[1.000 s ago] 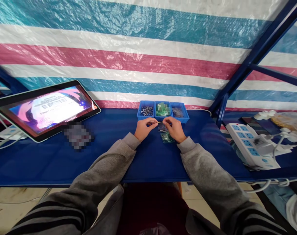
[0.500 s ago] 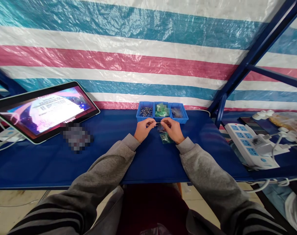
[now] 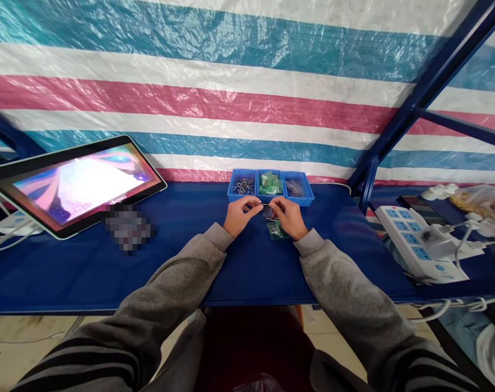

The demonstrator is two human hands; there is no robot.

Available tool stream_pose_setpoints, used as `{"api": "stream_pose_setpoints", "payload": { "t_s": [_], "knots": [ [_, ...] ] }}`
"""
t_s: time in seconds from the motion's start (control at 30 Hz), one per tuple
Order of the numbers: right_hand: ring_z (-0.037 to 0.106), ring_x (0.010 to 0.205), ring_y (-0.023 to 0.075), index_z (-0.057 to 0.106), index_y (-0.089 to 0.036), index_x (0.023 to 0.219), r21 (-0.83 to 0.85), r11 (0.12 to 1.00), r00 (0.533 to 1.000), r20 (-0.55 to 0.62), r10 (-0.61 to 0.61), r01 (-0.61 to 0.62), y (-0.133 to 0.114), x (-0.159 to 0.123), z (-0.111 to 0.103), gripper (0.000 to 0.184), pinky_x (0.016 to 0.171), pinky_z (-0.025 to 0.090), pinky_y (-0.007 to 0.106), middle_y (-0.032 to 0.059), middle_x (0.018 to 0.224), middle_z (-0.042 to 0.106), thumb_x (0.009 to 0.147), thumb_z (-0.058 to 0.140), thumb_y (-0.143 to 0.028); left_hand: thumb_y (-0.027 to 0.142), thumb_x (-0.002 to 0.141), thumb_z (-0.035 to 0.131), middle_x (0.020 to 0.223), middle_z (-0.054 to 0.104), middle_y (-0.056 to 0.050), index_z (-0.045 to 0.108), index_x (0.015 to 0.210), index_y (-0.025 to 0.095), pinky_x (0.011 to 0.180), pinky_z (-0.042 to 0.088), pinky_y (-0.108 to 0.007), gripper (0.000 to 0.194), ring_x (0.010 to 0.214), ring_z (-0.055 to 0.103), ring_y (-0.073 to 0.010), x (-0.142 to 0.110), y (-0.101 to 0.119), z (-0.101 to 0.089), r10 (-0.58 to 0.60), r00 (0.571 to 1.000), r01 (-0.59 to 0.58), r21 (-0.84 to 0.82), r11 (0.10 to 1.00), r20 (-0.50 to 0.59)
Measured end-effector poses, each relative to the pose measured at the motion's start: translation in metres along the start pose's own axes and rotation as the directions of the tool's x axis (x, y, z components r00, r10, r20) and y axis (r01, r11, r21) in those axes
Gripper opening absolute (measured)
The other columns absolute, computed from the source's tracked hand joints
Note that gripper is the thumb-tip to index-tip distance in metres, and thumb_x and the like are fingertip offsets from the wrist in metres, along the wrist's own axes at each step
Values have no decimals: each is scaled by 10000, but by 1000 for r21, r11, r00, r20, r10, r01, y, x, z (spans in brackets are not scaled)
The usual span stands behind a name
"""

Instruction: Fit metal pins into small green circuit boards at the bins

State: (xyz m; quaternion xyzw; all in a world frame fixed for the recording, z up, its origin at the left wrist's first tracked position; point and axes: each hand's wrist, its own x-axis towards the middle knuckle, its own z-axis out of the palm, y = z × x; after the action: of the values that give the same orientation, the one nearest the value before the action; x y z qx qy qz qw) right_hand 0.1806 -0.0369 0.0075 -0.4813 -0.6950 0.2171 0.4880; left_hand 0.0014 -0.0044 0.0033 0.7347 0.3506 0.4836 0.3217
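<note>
My left hand (image 3: 238, 214) and my right hand (image 3: 287, 216) meet over the blue table (image 3: 190, 256), both pinched on a thin dark pin (image 3: 264, 205) stretched between their fingertips. Under the right hand lie a small dark part (image 3: 267, 213) and a small green bag (image 3: 276, 231). Just beyond the hands stand three blue bins in a row: the left bin (image 3: 242, 186) holds metal pins, the middle bin (image 3: 270, 184) green parts, the right bin (image 3: 297, 188) dark parts.
A tablet (image 3: 74, 184) with a lit screen leans at the left, a blurred patch (image 3: 127, 227) in front of it. A white power strip (image 3: 419, 242) with cables lies at the right beside a blue steel frame (image 3: 414, 103). A striped tarp hangs behind.
Both hands stay pinched on the pin with only slight finger shifts. The picture on the tablet screen has changed.
</note>
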Motion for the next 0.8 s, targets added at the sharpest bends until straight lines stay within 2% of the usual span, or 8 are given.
{"api": "stream_pose_setpoints", "payload": {
  "t_s": [0.2,0.33,0.43,0.6,0.8],
  "knots": [
    [607,532,160,569,-208,730,26,1000,1000,-5,0,0,-1,-1,0,308,587,480,283,-2,595,598,923,491,-435,451,854,612,753,694,-39,682,801,160,595,486,-241,304,689,636,-160,0,2,0,-12,999,13,-7,1000,36],
    [651,577,175,617,-204,879,84,996,1000,-4,-1,1,-1,-1,1,222,580,512,291,26,742,677,861,586,-423,462,898,540,604,620,-14,627,657,160,533,444,-219,396,569,573,-121,0,8,-1,-56,993,62,-47,997,107],
    [661,600,180,619,-206,900,89,996,1000,-23,-18,20,-1,-1,1,212,595,523,302,41,810,693,850,598,-411,470,904,524,569,584,-5,593,608,157,507,420,-214,436,519,529,-104,1,12,-2,-79,987,90,-74,993,139],
    [636,567,170,593,-215,784,89,996,999,-17,-29,30,-3,-1,1,214,589,519,302,17,707,648,879,562,-404,494,900,517,560,568,-6,572,585,155,490,405,-215,466,494,494,-96,1,13,-1,-116,982,136,-123,983,152],
    [648,602,182,615,-205,805,87,996,1000,-10,-23,24,-2,0,1,161,606,525,307,24,709,654,840,620,-362,505,897,519,559,563,-9,569,586,153,486,402,-215,471,503,499,-98,1,11,-1,-125,976,153,-154,976,176]
  ]
}}
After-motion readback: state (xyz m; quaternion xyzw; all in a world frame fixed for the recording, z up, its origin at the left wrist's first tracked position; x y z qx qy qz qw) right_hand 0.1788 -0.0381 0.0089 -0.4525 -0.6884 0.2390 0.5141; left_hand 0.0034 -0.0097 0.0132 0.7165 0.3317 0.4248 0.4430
